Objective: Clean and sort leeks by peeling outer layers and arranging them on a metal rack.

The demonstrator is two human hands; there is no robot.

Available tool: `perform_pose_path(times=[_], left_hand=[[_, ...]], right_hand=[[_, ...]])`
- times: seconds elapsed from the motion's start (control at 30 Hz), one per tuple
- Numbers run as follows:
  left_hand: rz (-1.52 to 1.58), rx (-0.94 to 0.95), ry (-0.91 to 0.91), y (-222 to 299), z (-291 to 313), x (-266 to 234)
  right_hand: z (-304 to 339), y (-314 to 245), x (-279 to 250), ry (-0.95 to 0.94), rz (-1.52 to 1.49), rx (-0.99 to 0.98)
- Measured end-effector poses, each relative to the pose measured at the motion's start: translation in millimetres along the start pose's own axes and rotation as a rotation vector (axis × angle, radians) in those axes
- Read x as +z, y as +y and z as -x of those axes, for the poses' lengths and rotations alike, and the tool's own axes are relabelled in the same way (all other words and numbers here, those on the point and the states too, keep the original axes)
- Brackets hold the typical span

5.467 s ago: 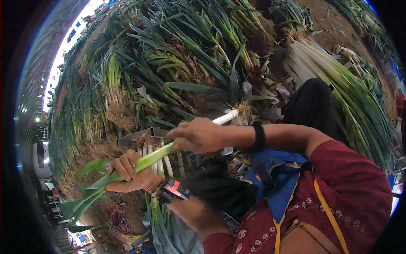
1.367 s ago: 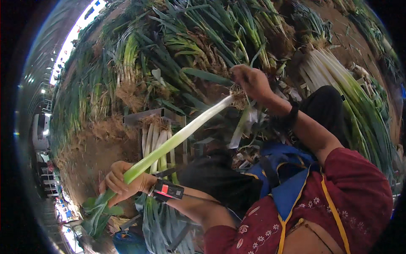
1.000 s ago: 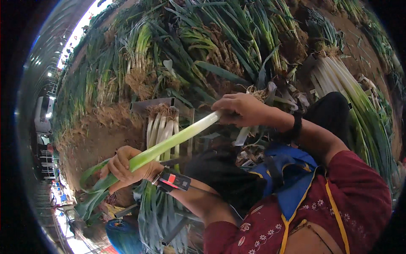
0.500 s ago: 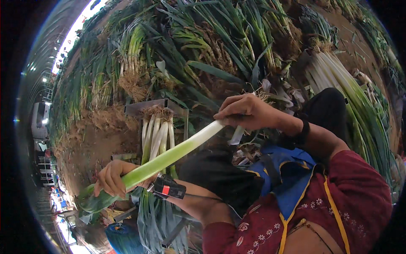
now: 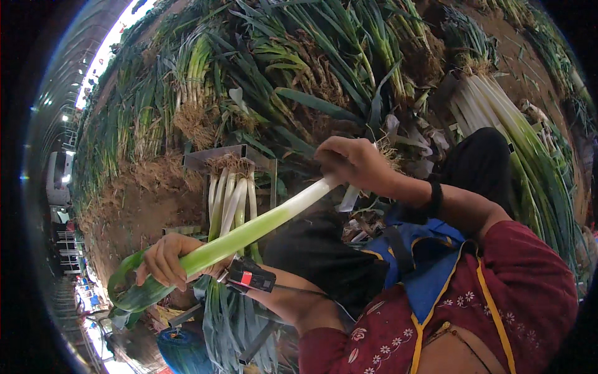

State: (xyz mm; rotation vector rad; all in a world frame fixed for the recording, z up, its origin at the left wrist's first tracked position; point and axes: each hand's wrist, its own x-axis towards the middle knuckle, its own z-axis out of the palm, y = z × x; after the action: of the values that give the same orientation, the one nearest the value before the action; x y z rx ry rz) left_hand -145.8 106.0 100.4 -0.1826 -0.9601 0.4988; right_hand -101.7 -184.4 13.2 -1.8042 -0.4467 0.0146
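Note:
A long leek (image 5: 261, 230) lies slantwise across my lap, its white end to the upper right and its green leaves folded over at the lower left. My left hand (image 5: 165, 258) is closed around the green part. My right hand (image 5: 358, 163) is closed at the white end, its fingers bent and slightly blurred. Roots (image 5: 387, 153) show just behind that hand. Beneath the held leek, several trimmed leeks (image 5: 230, 199) rest in a metal frame (image 5: 215, 156), roots at the far side and leaves hanging toward me.
Piles of leeks with roots and soil (image 5: 299, 62) spread over the ground ahead. A bundle of clean white leeks (image 5: 498, 112) lies to my right. Peeled leaf scraps (image 5: 411, 140) are near my right knee. A roll of blue twine (image 5: 180, 349) sits at the lower left.
My right hand has turned and lifted its fingers slightly at the white end. The leek's green leaf end has shifted a little and bulges more. My left hand stays in place.

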Motion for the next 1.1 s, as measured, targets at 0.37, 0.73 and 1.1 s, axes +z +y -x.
perform_pose_path(times=[0.37,0.73,1.1], left_hand=[[-0.408,-0.083,-0.004,-13.4,6.9,5.4],[-0.673,0.110,0.022,64.2,43.4,103.8],[-0.689,0.169,0.006,102.0,56.2,115.8]], right_hand=[[6.9,-65.2,76.1,-0.315,0.309,-0.458],[10.4,169.4,-27.5,-0.296,1.042,-0.097],[-40.8,81.3,-13.5,-0.226,0.315,-0.128]])
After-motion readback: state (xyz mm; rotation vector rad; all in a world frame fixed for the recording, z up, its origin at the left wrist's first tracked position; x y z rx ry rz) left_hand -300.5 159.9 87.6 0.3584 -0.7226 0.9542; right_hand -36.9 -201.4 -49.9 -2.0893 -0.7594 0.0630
